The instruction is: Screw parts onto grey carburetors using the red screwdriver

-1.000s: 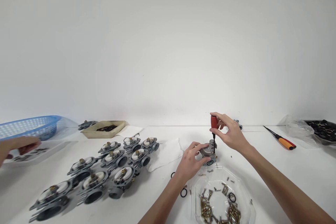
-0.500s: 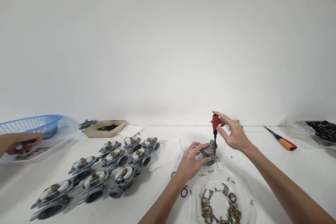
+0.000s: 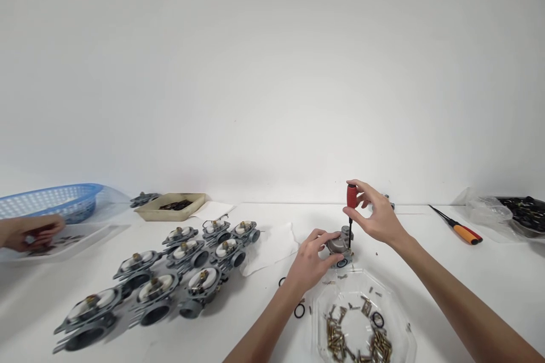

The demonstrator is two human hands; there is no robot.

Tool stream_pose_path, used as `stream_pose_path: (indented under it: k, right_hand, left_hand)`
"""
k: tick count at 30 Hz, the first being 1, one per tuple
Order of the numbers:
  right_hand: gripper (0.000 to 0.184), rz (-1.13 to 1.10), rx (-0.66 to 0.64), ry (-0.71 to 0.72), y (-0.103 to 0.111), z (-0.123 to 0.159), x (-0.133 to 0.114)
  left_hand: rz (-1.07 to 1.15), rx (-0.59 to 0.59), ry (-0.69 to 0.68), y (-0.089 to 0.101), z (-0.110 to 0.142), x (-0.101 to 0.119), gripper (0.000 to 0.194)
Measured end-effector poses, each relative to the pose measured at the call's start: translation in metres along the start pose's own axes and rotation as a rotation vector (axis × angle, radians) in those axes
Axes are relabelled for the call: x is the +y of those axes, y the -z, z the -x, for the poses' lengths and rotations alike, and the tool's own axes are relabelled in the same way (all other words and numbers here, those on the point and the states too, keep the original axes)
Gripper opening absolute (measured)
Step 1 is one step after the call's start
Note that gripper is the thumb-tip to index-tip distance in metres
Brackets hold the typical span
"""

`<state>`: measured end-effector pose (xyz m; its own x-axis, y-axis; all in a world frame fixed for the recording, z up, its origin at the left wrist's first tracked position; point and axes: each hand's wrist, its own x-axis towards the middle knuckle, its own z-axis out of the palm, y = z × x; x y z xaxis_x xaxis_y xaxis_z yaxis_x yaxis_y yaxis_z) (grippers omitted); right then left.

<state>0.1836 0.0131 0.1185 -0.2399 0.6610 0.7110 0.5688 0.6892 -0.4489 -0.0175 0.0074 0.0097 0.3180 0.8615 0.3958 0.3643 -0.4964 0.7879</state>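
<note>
My left hand (image 3: 314,258) grips a grey metal carburetor (image 3: 338,245) from its left side, fingers over its rounded bowl. Between the thumb and fingers of my right hand (image 3: 377,212) is a red-handled screwdriver (image 3: 351,196), held upright. Its black shaft points down to the right edge of the carburetor; the tip's exact seat is too small to make out. Just in front lies a clear octagonal tray (image 3: 404,317) with brass-coloured screws (image 3: 378,346), small metal pieces and a black O-ring (image 3: 377,319).
Several open carburetors (image 3: 155,289) with white floats stand at left. Behind them is a beige tray (image 3: 147,212) of dark parts. Another person's hand (image 3: 38,231) is over a white tray (image 3: 96,238) near a blue basket (image 3: 85,195). Orange-and-red-handled tools (image 3: 466,233) lie right.
The screwdriver stays upright on the carburetor while my right fingers shift around its handle. The other person's hand moves within the white tray. The view drifts slightly.
</note>
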Motion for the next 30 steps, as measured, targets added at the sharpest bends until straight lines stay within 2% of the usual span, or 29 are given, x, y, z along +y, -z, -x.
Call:
stream_pose_path:
  k: [3, 7, 13, 16, 21, 23, 27, 30]
  right_hand:
    - [0.045, -0.022, 0.006, -0.019, 0.000, -0.001, 0.001]
    - [0.048, -0.084, -0.044, 0.027, 0.005, -0.001, 0.001]
    - [0.048, 0.030, -0.012, -0.046, 0.004, -0.003, 0.001]
    - [0.055, -0.017, -0.066, -0.066, 0.005, -0.002, 0.002]
    - [0.059, -0.153, -0.120, 0.000, 0.008, -0.001, 0.002]
    - [0.059, -0.182, -0.103, 0.001, 0.006, 0.000, 0.002]
    - [0.048, -0.094, 0.024, 0.013, -0.002, 0.001, 0.001]
    - [0.040, -0.159, 0.025, 0.071, -0.002, 0.001, 0.000]
  left_hand:
    - [-0.006, 0.002, 0.001, 0.000, 0.000, 0.001, 0.040]
    - [-0.046, 0.003, -0.002, 0.001, 0.000, 0.001, 0.041]
    - [-0.048, 0.018, -0.008, 0.000, 0.000, 0.001, 0.040]
    - [-0.016, 0.016, -0.009, 0.000, 0.000, 0.000, 0.040]
    - [-0.021, 0.010, -0.012, 0.000, -0.001, -0.001, 0.039]
    - [-0.038, 0.006, -0.009, 0.000, -0.001, 0.000, 0.039]
    - [-0.056, 0.010, -0.021, 0.000, -0.001, 0.001, 0.039]
    - [-0.051, 0.013, -0.026, 0.000, 0.000, 0.001, 0.039]
